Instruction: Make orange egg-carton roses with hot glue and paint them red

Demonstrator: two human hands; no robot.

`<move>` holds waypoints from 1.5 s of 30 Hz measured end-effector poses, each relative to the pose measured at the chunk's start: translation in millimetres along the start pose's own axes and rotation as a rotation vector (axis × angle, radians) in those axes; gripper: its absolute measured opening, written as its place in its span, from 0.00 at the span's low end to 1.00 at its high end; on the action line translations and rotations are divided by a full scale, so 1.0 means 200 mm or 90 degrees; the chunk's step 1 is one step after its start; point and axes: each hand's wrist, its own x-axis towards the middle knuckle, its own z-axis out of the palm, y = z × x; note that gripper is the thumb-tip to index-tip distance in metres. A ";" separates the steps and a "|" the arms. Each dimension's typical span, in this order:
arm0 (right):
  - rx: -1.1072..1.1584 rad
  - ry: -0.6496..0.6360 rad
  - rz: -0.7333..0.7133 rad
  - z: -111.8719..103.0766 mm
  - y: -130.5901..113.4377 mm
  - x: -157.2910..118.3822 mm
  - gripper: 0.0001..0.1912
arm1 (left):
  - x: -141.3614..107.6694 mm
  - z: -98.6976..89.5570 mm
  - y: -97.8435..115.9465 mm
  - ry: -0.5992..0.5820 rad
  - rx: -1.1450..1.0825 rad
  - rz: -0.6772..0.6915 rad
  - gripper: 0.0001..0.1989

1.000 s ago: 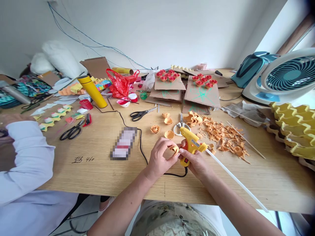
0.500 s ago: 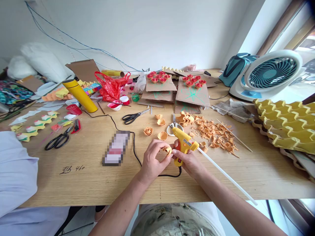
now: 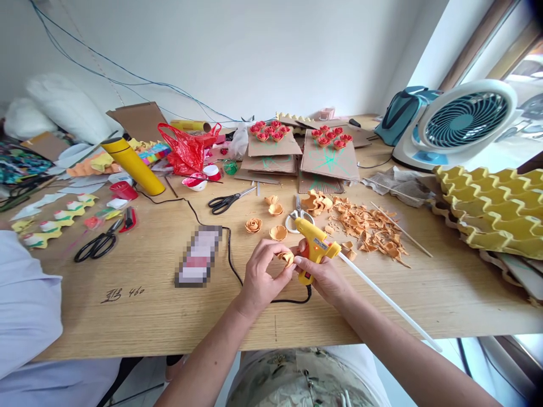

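Between the thumb and fingers of my left hand (image 3: 263,275) is a small orange paper flower (image 3: 285,258). My right hand (image 3: 326,276) is wrapped round a yellow glue gun (image 3: 313,243), its thumb tip close to the flower. A long white glue stick (image 3: 388,299) juts from the back of the gun. Just beyond my hands lie an orange rose (image 3: 253,225), an orange cup (image 3: 278,233) and white-handled scissors (image 3: 298,217), partly behind the gun's nozzle.
Orange scraps (image 3: 365,226) and a wooden stick (image 3: 401,229) lie to the right, near yellow egg trays (image 3: 487,209). Black scissors (image 3: 229,202), a blurred phone-like object (image 3: 198,256) and a yellow bottle (image 3: 133,167) are left. A person's white sleeve (image 3: 27,299) is at far left.
The view has shifted slightly. Both hands keep nearly the same pose, with the flower and glue gun still held.
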 end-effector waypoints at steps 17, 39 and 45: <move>-0.041 -0.003 -0.031 0.00 0.01 0.01 0.22 | -0.01 0.00 0.00 -0.007 -0.007 -0.009 0.12; 0.001 -0.016 -0.010 -0.01 0.01 0.01 0.23 | -0.02 0.01 0.00 0.007 0.017 0.010 0.10; 0.014 -0.012 -0.002 -0.01 0.00 0.01 0.23 | -0.02 0.01 0.01 0.011 0.006 0.002 0.11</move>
